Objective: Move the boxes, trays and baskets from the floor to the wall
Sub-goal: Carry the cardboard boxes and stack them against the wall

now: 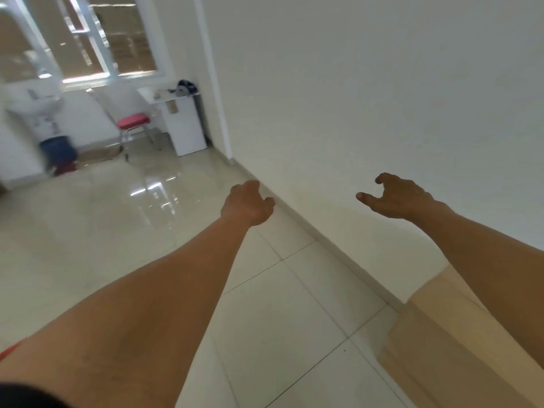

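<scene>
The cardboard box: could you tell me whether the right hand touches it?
Apart. The head view shows the right hand raised before bare wall, beyond the cardboard box.

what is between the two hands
Nothing: the left hand and right hand hold nothing, only bare wall and skirting show between them in the head view.

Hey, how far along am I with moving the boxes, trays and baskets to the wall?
Done: one cardboard box sits at the foot of the wall, lower right. In hand: nothing; the left hand and right hand are both empty, reaching forward. Left: no trays, baskets or other boxes are in view, so how many remain cannot be told.
</scene>
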